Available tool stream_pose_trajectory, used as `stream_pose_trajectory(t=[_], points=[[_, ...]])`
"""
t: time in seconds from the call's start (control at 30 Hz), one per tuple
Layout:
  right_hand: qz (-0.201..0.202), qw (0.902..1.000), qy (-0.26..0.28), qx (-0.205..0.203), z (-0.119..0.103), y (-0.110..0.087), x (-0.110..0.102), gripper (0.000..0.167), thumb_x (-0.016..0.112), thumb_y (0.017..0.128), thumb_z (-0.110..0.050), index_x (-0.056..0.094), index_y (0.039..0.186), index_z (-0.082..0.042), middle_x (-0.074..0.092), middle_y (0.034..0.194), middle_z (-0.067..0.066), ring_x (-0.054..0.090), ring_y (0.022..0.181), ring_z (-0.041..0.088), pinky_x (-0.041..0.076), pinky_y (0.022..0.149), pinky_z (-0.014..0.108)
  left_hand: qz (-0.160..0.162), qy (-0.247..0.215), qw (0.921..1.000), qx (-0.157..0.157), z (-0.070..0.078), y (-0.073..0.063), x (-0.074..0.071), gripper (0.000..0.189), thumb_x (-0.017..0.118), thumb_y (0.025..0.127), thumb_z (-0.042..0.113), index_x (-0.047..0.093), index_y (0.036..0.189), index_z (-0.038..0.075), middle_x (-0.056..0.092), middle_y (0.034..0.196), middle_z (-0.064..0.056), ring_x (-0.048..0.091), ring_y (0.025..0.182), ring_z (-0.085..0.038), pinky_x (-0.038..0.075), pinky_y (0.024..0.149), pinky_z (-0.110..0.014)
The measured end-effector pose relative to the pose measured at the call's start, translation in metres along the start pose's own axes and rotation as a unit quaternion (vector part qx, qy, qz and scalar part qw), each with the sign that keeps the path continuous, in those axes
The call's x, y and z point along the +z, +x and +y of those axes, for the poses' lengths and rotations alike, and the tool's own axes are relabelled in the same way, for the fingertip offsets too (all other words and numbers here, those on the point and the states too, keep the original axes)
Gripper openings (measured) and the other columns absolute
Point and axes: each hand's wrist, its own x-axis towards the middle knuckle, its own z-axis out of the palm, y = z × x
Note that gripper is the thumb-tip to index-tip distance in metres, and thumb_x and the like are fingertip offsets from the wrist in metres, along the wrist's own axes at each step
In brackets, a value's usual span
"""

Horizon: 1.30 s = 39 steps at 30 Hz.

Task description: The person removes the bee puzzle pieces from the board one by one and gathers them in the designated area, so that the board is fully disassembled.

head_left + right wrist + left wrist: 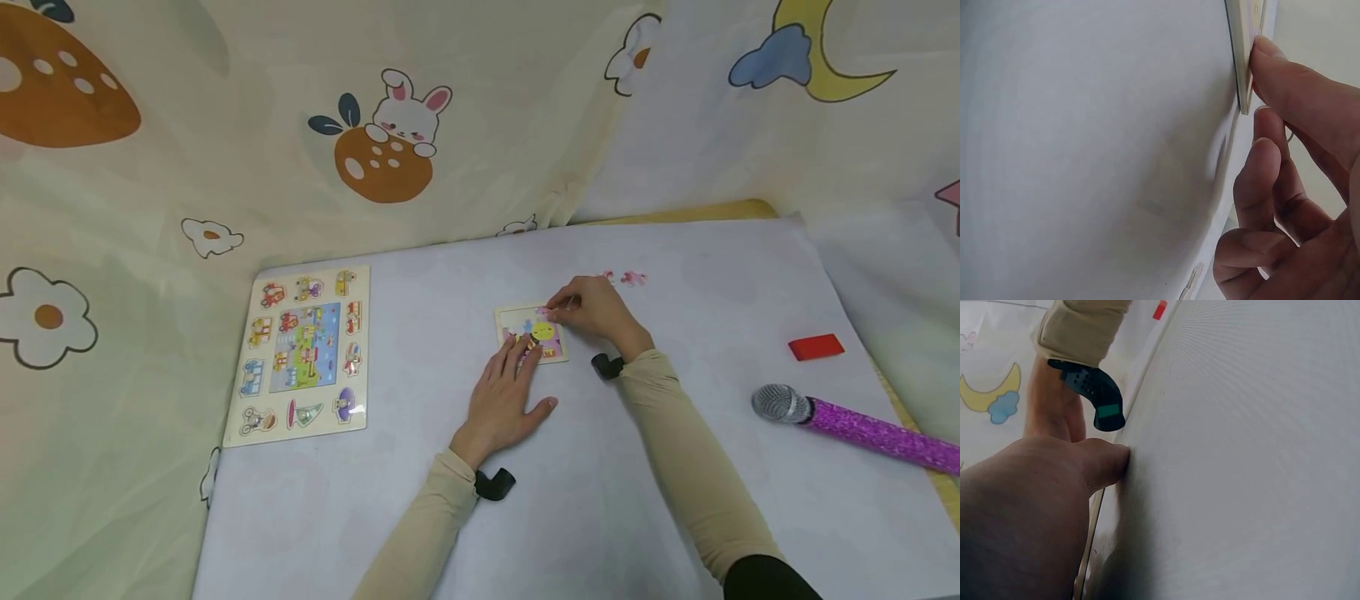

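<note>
- Head view: one small puzzle board (514, 317) on the table (420, 333), under the left hand's (502, 408) fingertips, which rest on its near part, fingers straight.
- Right hand (596, 312) at the board's far right corner, fingers bent; whether it pinches a piece, cannot tell.
- Counted: at least two pink pieces (633, 278) just beyond the right hand; one large puzzle board (363, 333) with ten pictures around its central one, well left; one red block (816, 347), one microphone (862, 428), right.
- Left wrist view: left thumb visible, fingertips hidden.
- Right wrist view: thumb touching the small board's edge, other fingers curled.
</note>
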Motion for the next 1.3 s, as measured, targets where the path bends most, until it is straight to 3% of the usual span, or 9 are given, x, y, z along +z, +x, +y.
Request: stream_pose_trajectory(t=[0.47,0.83,1.3], points=[[-0.035,0.9993,0.010,0.006,-0.0010,0.0027,-0.0020,0.021,0.083,0.092,-0.014,0.075,0.109,-0.005,0.071,0.106,0.015,0.064,0.089,0.027,0.051,0.082,0.039,0.004,-0.002,1.0000,0.000,0.0008,0.0000,0.0002,0.082,0.057,0.104,0.058,0.026,0.168,0.017,0.017,0.178,-0.005,0.007,0.167,-0.025,0.015,0.135,-0.041],[-0.022,0.9987,0.045,0.011,0.0002,0.0016,-0.0016,0.020,0.085,0.089,-0.013,0.074,0.105,-0.008,0.076,0.103,0.012,0.065,0.088,0.026,0.049,0.078,0.035,0.012,-0.002,0.9999,0.000,-0.0003,0.0001,0.0015,0.082,0.058,0.103,0.058,0.028,0.168,0.017,0.018,0.177,-0.005,0.008,0.166,-0.026,0.016,0.134,-0.042],[-0.030,0.9965,0.072,-0.032,0.0014,-0.0039,-0.0017,0.028,0.086,0.088,-0.007,0.076,0.113,-0.007,0.077,0.100,0.011,0.071,0.091,0.026,0.054,0.082,0.039,0.008,-0.002,1.0000,-0.002,0.0010,0.0004,0.0003,0.082,0.058,0.103,0.058,0.027,0.168,0.018,0.017,0.178,-0.005,0.007,0.167,-0.026,0.014,0.135,-0.041]])
